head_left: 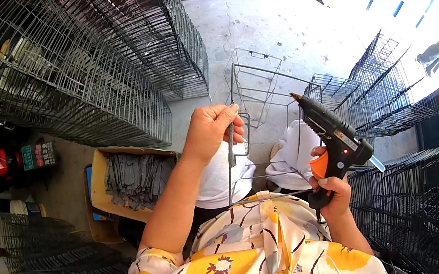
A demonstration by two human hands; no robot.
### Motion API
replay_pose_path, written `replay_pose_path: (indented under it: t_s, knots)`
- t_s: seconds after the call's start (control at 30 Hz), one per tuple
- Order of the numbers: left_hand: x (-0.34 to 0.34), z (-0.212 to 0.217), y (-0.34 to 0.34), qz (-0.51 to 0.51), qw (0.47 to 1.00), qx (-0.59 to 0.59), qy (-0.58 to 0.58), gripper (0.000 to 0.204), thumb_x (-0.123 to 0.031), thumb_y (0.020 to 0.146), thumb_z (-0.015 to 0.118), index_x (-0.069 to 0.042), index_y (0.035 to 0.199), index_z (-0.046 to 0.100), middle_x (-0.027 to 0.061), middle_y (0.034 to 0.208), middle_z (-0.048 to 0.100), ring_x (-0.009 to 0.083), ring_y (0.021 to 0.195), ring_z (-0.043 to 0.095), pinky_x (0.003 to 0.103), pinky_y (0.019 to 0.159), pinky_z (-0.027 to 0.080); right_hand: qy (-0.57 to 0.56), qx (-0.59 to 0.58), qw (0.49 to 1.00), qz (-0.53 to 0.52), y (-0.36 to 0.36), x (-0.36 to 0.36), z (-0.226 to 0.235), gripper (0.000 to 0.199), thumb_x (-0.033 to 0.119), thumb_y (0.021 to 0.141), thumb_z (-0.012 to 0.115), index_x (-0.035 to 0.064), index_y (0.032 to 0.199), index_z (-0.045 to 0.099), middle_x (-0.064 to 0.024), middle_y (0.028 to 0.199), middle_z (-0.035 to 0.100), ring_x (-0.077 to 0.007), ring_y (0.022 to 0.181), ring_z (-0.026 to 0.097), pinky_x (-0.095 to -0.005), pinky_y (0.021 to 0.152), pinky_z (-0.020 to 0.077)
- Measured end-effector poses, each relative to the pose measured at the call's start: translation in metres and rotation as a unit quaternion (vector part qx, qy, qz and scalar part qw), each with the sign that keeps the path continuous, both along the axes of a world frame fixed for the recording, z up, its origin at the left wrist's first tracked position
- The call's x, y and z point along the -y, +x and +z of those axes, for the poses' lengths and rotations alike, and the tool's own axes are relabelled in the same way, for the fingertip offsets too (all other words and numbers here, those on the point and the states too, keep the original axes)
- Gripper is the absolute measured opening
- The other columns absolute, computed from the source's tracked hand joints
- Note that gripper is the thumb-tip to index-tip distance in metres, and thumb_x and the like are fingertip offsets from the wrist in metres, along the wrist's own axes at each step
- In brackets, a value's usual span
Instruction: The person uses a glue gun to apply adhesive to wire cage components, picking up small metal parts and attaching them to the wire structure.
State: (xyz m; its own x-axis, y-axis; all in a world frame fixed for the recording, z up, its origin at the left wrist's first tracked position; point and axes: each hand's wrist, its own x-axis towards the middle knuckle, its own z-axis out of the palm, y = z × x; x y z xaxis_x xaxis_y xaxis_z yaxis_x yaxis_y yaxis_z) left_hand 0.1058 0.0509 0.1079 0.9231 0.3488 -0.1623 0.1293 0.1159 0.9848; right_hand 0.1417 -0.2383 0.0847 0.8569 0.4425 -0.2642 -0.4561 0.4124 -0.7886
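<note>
Left hand clenching grey strip against wire frame; right hand gripping glue gun right of frame. Keeping nozzle close, strip steady.

She wears a short-sleeved blouse of glossy cream cloth, printed with big yellow blooms, dark purple centres and thin dark stems. It gathers into a knot at the front. Both forearms are bare, with white trousers over the knees.

The left hand pinches a grey strip against a wire frame. The right hand grips a black glue gun, its nozzle pointing up and left.
</note>
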Motion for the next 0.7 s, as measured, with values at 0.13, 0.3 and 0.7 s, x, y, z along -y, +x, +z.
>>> replay_pose_path:
  t_s: [0.13, 0.3, 0.7]
  knots:
    - [-0.013, -0.008, -0.006, -0.064, 0.952, -0.019, -0.297, 0.031, -0.028, 0.099, 0.057, 0.001, 0.093, 0.066, 0.009, 0.08, 0.068, 0.0143, 0.065, 0.068, 0.027, 0.052, 0.055, 0.008, -0.021, 1.0, -0.007, 0.0, -0.001, 0.003, 0.066, 0.007, 0.059, 0.058, 0.0016, 0.124, 0.053, -0.0086, 0.116, 0.055, -0.0126, 0.079, 0.051, -0.026, 0.062, 0.0426]
    - [-0.017, -0.044, -0.009, -0.083, 0.896, 0.049, -0.434, 0.029, -0.028, 0.099, 0.057, -0.001, 0.096, 0.065, 0.0053, 0.079, 0.065, 0.0131, 0.067, 0.066, 0.026, 0.053, 0.055, 0.016, -0.025, 0.999, 0.013, 0.001, -0.002, 0.0, 0.064, 0.008, 0.06, 0.059, 0.0022, 0.123, 0.053, -0.0078, 0.114, 0.055, -0.0109, 0.077, 0.051, -0.0241, 0.059, 0.0416]
    - [0.019, -0.033, -0.064, -0.019, 0.953, 0.027, -0.301, 0.032, -0.028, 0.099, 0.058, 0.0, 0.108, 0.068, 0.0096, 0.096, 0.069, 0.0156, 0.09, 0.065, 0.031, 0.076, 0.054, 0.023, -0.026, 0.999, 0.001, 0.001, -0.004, 0.0, 0.063, 0.007, 0.062, 0.058, 0.0037, 0.125, 0.053, -0.0071, 0.114, 0.057, -0.0097, 0.077, 0.052, -0.0221, 0.06, 0.0433]
